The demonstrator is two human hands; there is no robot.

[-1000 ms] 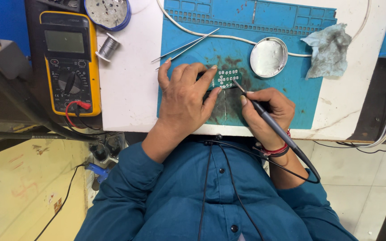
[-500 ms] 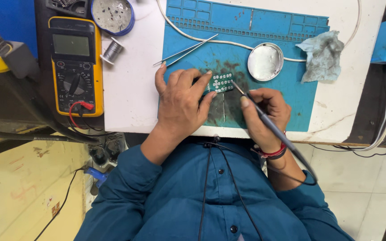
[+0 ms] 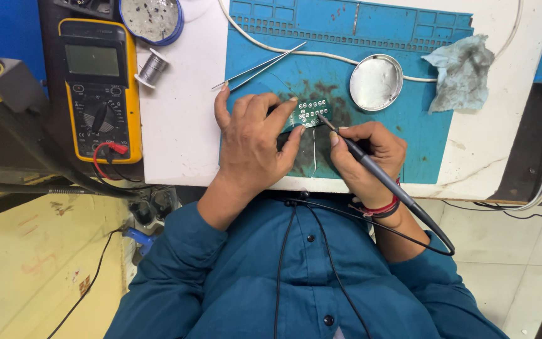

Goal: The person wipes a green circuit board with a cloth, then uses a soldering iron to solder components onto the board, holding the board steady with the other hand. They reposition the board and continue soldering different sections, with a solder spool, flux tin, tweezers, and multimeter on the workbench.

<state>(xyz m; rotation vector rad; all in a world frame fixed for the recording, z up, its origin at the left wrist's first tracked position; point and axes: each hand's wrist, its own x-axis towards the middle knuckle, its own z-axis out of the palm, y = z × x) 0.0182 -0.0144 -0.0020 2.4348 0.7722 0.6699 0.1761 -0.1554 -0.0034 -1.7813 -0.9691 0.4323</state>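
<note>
Two hands at work: left hand (image 3: 255, 141) flat, fingers pinning the small green perforated circuit board (image 3: 309, 113) on the blue silicone mat (image 3: 409, 144); right hand (image 3: 365, 157) clenched around the grey soldering iron (image 3: 371, 168). Tip barely shifted since a second ago, touching the board's edge. Same joint in hand, seemingly.
</note>
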